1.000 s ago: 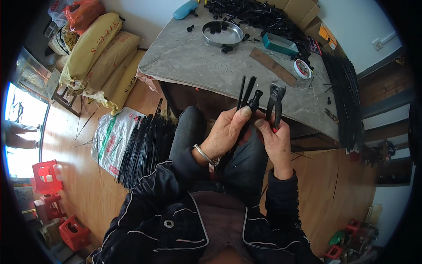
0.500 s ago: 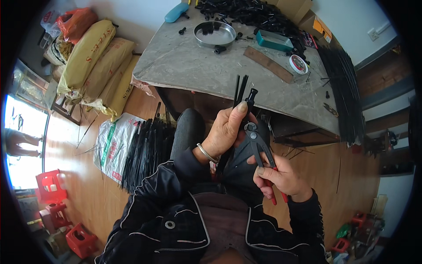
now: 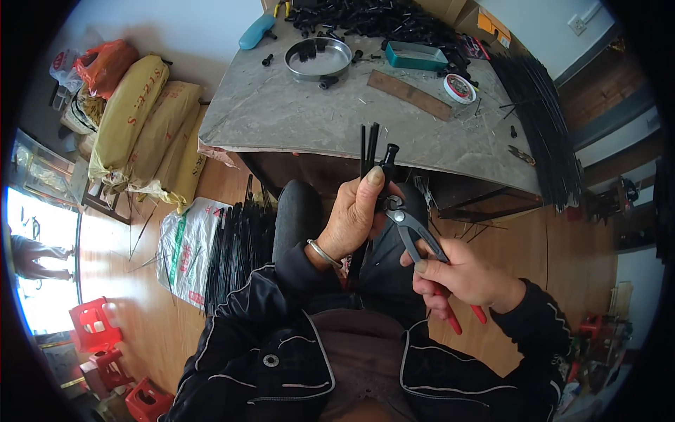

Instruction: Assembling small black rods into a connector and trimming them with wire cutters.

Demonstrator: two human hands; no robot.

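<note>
My left hand [image 3: 348,214], a bracelet on its wrist, is closed round several thin black rods [image 3: 368,149] and a black plastic fitting [image 3: 390,155] with a flanged top. Its thumb presses against the fitting; the rods stand upright beside it. My right hand [image 3: 460,271] grips end-cutting pincers [image 3: 416,238] with grey arms and red handles [image 3: 455,322]. The pincers' jaws are up against the piece just below the fitting, close to my left fingers. What lies between the jaws I cannot make out.
A grey table [image 3: 281,112] ahead carries a round metal pan [image 3: 318,69], a green tray [image 3: 415,60], a rusty flat bar [image 3: 408,94] and a pile of black fittings [image 3: 380,21]. Long black rods [image 3: 541,126] hang over its right side. More rods [image 3: 240,246] lie left of my knees.
The pincers have tilted, their handles swinging out to the right with my right hand. My left hand still holds the rods and fitting. The view has shifted slightly.
</note>
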